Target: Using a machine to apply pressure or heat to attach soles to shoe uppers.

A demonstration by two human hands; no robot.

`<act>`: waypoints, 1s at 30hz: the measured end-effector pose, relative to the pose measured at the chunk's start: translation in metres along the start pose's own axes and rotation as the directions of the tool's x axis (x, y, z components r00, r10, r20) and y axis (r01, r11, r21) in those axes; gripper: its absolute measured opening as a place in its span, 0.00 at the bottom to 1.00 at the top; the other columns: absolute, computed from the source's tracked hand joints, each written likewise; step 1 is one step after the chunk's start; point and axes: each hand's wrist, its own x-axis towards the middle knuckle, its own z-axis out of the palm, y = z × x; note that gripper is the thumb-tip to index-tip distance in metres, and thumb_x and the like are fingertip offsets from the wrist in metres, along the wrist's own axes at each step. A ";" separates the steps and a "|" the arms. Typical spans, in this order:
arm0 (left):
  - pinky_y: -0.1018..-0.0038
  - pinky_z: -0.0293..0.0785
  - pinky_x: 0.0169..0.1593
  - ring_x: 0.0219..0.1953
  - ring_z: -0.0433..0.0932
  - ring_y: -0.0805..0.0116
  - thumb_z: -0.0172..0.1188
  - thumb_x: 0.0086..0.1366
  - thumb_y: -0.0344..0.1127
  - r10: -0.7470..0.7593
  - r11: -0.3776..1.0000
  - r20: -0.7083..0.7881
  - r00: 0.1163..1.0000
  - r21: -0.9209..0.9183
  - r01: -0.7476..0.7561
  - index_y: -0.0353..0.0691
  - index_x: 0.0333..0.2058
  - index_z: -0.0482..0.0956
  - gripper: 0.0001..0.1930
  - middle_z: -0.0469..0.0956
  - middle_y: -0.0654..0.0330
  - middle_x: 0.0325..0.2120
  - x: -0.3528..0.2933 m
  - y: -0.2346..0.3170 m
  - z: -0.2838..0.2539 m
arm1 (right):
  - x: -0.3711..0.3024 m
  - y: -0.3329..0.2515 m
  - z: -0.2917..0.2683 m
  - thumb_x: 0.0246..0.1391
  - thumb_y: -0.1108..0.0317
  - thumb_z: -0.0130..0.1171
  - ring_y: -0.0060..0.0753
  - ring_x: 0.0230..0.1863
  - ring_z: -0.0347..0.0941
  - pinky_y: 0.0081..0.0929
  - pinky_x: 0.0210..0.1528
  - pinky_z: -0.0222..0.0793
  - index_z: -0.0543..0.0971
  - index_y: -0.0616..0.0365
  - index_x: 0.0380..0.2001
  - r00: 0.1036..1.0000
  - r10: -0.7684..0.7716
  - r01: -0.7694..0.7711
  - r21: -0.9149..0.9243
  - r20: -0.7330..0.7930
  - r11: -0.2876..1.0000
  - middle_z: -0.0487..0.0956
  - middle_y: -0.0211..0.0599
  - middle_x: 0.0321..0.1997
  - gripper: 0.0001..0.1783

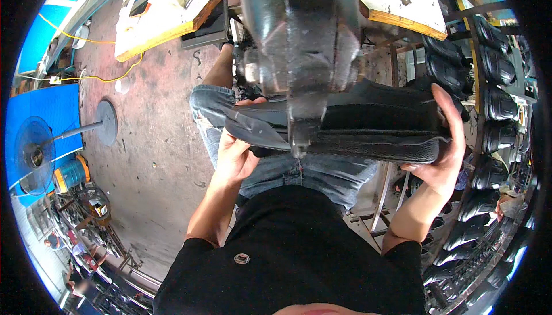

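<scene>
A black shoe lies sideways across my lap area, under the head of a large dark machine. The machine's narrow lower tip comes down in front of the shoe and hides part of its middle. My left hand is closed around the smooth left end, its thumb below and some fingers behind. Around the right end curls my right hand, with fingers up over the far edge and the thumb at the near side. Whether the machine's tip touches the shoe I cannot tell.
White worktables with yellowish edges flank the machine, tools lying on them. At right a rack holds several black shoes. A standing fan and a yellow cord are at left. Other people appear small at lower left.
</scene>
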 end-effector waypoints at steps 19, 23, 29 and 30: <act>0.35 0.37 0.73 0.75 0.53 0.36 0.78 0.48 0.47 0.020 -0.534 0.557 0.830 0.708 -0.462 0.39 0.72 0.61 0.54 0.60 0.45 0.72 -0.011 0.097 0.107 | 0.016 -0.034 0.116 0.29 0.65 0.84 0.57 0.67 0.67 0.45 0.67 0.67 0.75 0.53 0.64 0.973 -0.125 0.122 0.028 0.193 0.992 0.71 0.51 0.65 0.52; 0.47 0.53 0.72 0.70 0.63 0.42 0.78 0.47 0.34 -0.120 -0.373 0.461 0.879 0.800 -0.471 0.37 0.67 0.66 0.47 0.67 0.47 0.66 0.011 0.082 0.131 | 0.019 -0.053 0.110 0.30 0.64 0.83 0.57 0.59 0.73 0.45 0.57 0.76 0.73 0.47 0.66 0.977 -0.090 0.120 -0.150 0.194 0.981 0.69 0.50 0.62 0.53; 0.63 0.72 0.63 0.59 0.77 0.53 0.80 0.44 0.26 -0.062 0.017 0.455 0.888 0.890 -0.455 0.35 0.62 0.70 0.44 0.76 0.51 0.55 0.016 0.062 0.093 | 0.021 -0.057 0.108 0.30 0.61 0.84 0.55 0.52 0.78 0.45 0.49 0.80 0.70 0.47 0.68 0.976 -0.115 0.140 -0.127 0.186 0.982 0.69 0.48 0.60 0.56; 0.64 0.71 0.63 0.60 0.76 0.56 0.81 0.44 0.26 -0.043 0.274 0.311 0.949 0.918 -0.288 0.34 0.62 0.69 0.45 0.76 0.52 0.56 0.010 0.055 0.089 | 0.014 -0.045 0.114 0.28 0.61 0.85 0.57 0.58 0.75 0.44 0.55 0.78 0.64 0.50 0.71 0.981 -0.151 0.155 -0.026 0.124 0.988 0.67 0.51 0.64 0.63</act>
